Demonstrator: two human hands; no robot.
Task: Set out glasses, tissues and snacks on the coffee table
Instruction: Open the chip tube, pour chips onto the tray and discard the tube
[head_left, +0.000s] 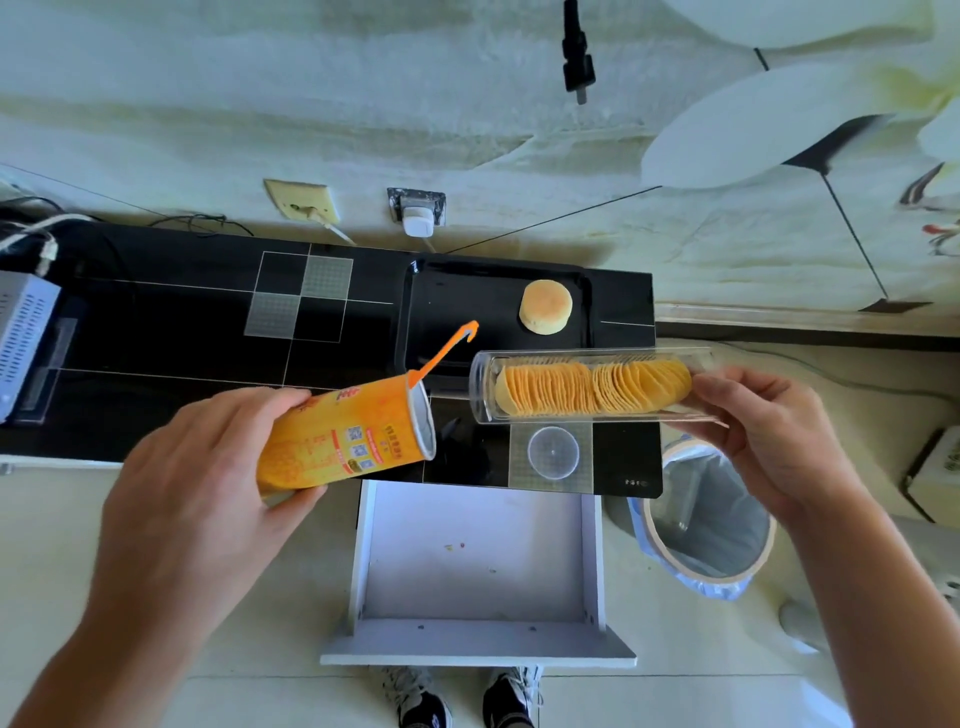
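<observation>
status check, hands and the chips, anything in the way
Left hand holds the orange chip can, tipped, open. Right hand holds the clear chip tray above the black tray. One round cake there; rest bare.

Your left hand (208, 467) reaches forward, fingers wrapped around can (343, 436), tilted. Your right hand (769, 436) raised, fingertips pinching end of clear tray (587, 387). Both forearms bare.
</observation>
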